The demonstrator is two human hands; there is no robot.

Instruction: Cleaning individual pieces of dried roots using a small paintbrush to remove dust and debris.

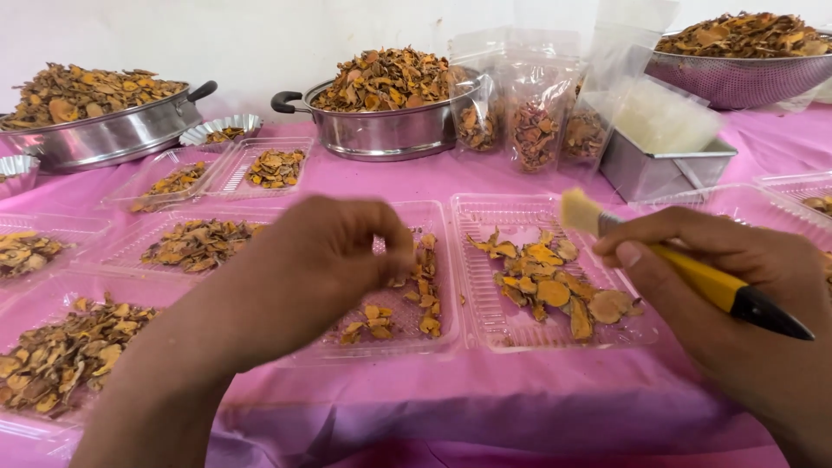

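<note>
My left hand hovers over a clear plastic tray holding dried orange-brown slices, its fingertips pinched together just above them; whether a slice sits between the fingers is hidden. My right hand grips a small brush with a yellow and black handle. Its pale bristles point up and left over a second clear tray with more orange slices.
Several more clear trays of slices lie to the left on the pink cloth. Steel pans heaped with slices stand at the back, beside clear pouches, a steel box and a colander.
</note>
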